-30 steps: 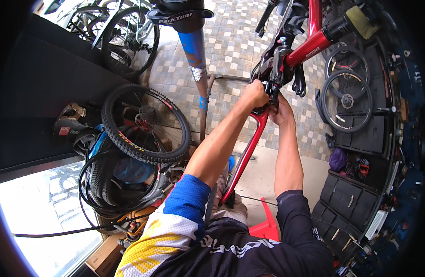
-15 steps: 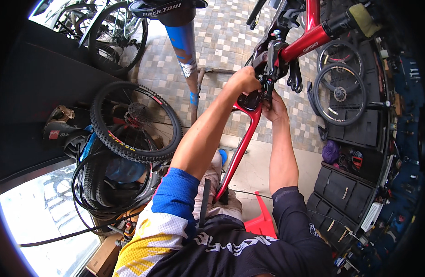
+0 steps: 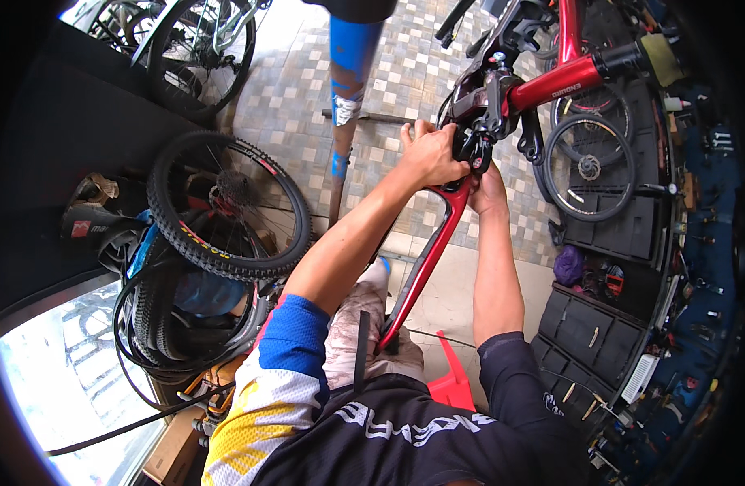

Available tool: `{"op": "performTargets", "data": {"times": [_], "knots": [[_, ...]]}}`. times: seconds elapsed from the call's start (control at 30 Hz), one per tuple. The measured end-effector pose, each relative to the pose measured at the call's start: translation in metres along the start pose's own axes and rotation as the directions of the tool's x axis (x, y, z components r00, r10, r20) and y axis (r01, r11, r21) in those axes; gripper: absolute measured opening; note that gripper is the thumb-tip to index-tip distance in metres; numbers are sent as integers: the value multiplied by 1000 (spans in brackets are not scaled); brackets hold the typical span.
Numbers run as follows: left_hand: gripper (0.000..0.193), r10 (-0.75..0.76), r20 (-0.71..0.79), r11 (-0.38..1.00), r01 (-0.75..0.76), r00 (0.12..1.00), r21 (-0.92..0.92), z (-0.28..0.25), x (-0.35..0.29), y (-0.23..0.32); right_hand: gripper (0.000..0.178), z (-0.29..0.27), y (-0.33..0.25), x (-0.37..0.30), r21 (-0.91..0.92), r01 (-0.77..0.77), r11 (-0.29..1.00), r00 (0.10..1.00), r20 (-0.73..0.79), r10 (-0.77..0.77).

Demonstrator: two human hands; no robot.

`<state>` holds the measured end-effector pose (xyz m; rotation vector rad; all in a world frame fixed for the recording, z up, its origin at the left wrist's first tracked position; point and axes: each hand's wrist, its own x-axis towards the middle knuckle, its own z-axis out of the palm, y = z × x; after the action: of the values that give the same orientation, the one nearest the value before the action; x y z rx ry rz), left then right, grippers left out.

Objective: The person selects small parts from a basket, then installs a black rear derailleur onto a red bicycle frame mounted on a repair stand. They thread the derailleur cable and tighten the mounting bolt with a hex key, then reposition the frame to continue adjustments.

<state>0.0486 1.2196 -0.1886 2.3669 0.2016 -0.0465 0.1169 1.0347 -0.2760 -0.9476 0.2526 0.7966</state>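
A red and black bicycle frame [image 3: 427,271] slants from between my legs up toward the upper right. My left hand [image 3: 434,154] grips its dark linkage area from the left, with the thumb along the near side and the other fingers bent over the black part. On the opposite side, my right hand [image 3: 490,191] closes around the same joint from below; its fingertips are hidden behind the frame. Just above both hands sits a black linkage [image 3: 484,150] with small bolts. Whether a small part is pinched between the fingers cannot be made out.
A blue repair stand post [image 3: 354,49] rises ahead. A knobby-tyred wheel [image 3: 230,206] leans at left over several tyres. At right are wheels [image 3: 589,166], black panels [image 3: 599,324] and a tool wall [image 3: 717,243]. A red plastic piece [image 3: 452,381] lies by my legs.
My left hand has shifted its hold, its fingers lifting and spreading more over the dark part. The right hand stays behind the joint. The view has shifted slightly.
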Motion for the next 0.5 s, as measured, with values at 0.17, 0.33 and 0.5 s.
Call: {"op": "performTargets", "data": {"times": [0.17,0.33,0.5], "knots": [[95,-92,82,992,99,992,-84,1,-6,2,20,15,0,3,-50,74,996,994,-72,-77],[88,-123,76,955,139,989,-261,4,-9,1,22,25,-2,0,-61,35,998,986,-162,-44],[77,-106,60,947,119,993,-297,7,-7,-1,16,16,-6,-1,-63,4,998,968,-251,-20]]}}
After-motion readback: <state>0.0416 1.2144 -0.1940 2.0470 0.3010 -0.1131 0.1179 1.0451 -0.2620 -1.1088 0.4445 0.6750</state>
